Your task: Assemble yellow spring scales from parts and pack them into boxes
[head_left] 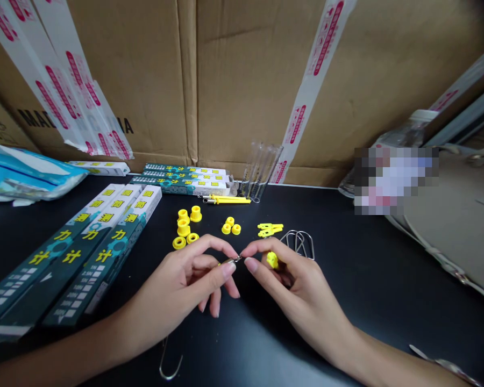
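My left hand (197, 277) pinches a small metal piece (237, 259) between thumb and forefinger, over the middle of the black table. Facing it, my right hand (290, 277) has its thumb and forefinger closed at the other end of that piece, with the fingertips almost touching. A yellow plastic part (272, 260) shows between the curled fingers of my right hand. Beyond the hands lie yellow flanged caps (183, 228), small yellow rings (236, 229), flat yellow pieces (269, 233) and bent metal wire loops (306, 242).
Long printed boxes (121, 236) lie at the left, more boxes (181, 180) at the back beside clear tubes (260, 172) and yellow rods (229, 200). A metal hook (170, 371) lies near the front. A bottle (403, 131) and a bag (455, 215) stand right.
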